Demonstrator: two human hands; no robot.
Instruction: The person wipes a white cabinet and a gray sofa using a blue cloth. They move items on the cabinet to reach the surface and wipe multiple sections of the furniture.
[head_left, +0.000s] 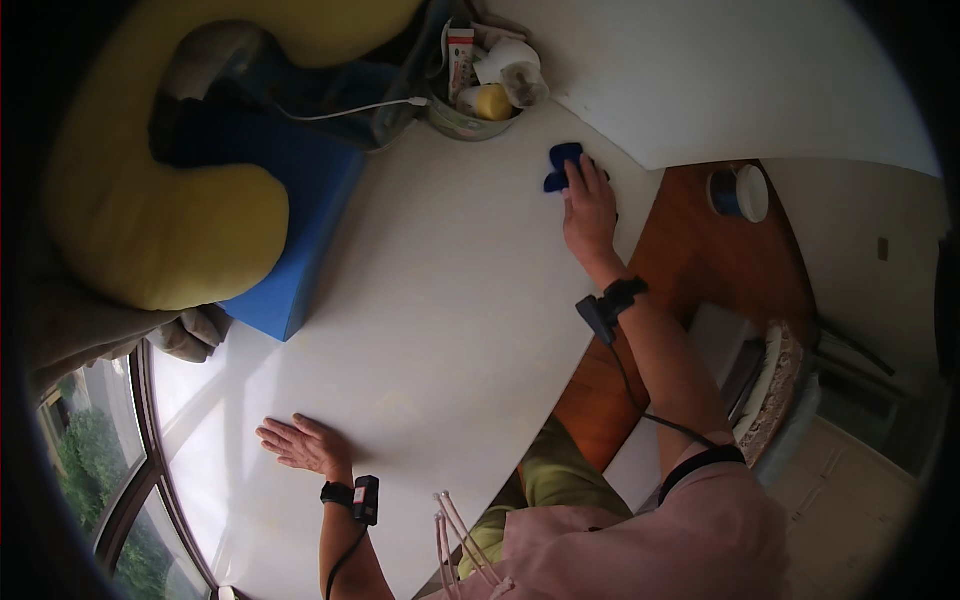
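My right hand (589, 206) lies on a dark blue cloth (566, 156) near the far right part of the white tabletop (420, 300). Its fingers rest over the cloth, which is partly hidden beneath them; whether they grip it I cannot tell. My left hand (306, 444) rests palm down on the tabletop at the lower left, fingers slightly spread and nothing in it. Each wrist wears a black strap with a small cabled device.
A blue box (300, 277) carries a yellow U-shaped pillow (225, 240) at the upper left. A round basket (472, 131) of tubes and bottles stands at the back, a white cable (360, 109) beside it. A white-lidded tub (750, 193) sits on brown wood. Windows are at left.
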